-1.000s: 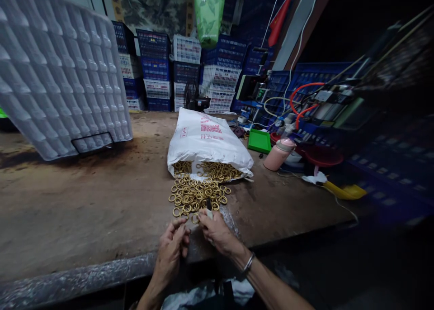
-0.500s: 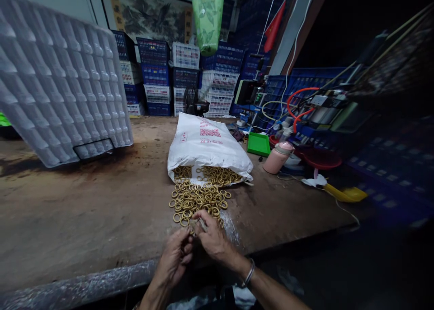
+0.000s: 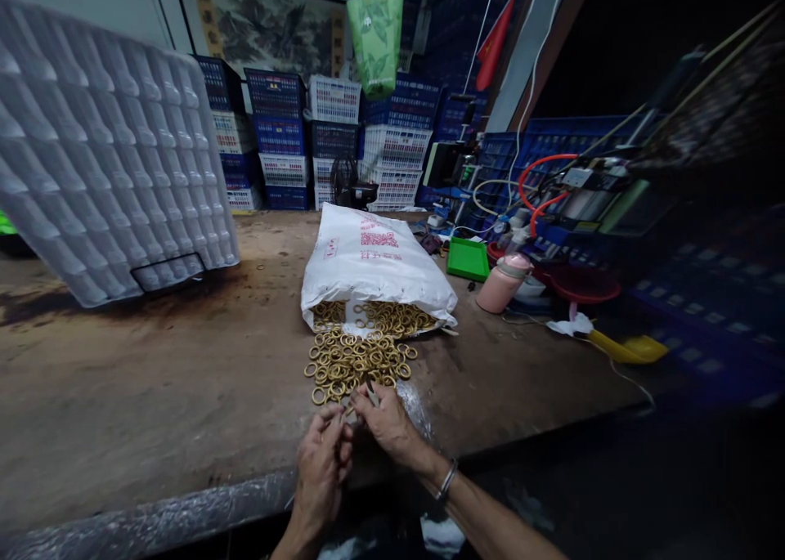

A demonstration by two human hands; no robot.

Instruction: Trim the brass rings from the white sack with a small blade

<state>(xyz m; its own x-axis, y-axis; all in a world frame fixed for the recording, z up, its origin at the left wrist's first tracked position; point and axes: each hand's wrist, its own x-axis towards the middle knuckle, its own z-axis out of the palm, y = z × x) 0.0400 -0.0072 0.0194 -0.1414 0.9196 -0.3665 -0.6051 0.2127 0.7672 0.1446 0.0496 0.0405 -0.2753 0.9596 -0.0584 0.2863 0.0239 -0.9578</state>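
We see both hands over the table's near edge. Right hand [image 3: 389, 429]: fingers closed on a small tool [image 3: 373, 395], tip pointing far. Left hand [image 3: 322, 454]: fingers curled, tips near the right's; a gold ring [image 3: 350, 411], mostly hidden, sits between the two, and we can't tell if the left pinches it. Just far of them, loose rings [image 3: 352, 360] lie heaped before the white sack's [image 3: 380, 253] open near end. Pink bottle [image 3: 503, 286] stands right.
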